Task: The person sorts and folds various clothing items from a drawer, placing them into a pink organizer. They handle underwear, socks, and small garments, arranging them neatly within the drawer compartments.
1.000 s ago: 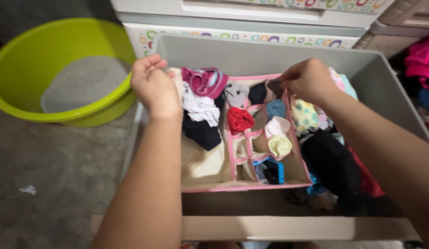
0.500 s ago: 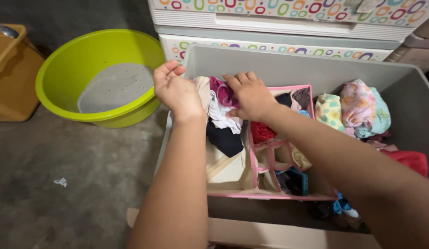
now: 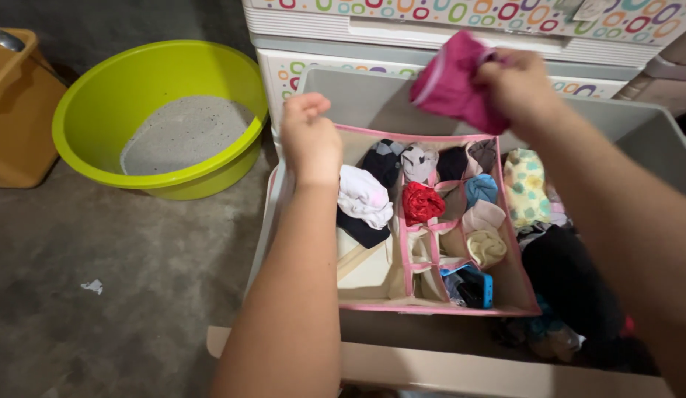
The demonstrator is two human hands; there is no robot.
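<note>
Two hands, right hand [image 3: 516,85] fingers clamped on one magenta garment [image 3: 452,82], left hand [image 3: 311,138] fingers seemingly gripping organiser [image 3: 431,309] rim.

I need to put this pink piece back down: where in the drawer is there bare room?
The organizer's wide left bay is bare below the white and dark folded clothes. A strip of drawer floor lies open along the organizer's near edge. Small cells with the red bundle are crowded; so is the pile right of it.
</note>
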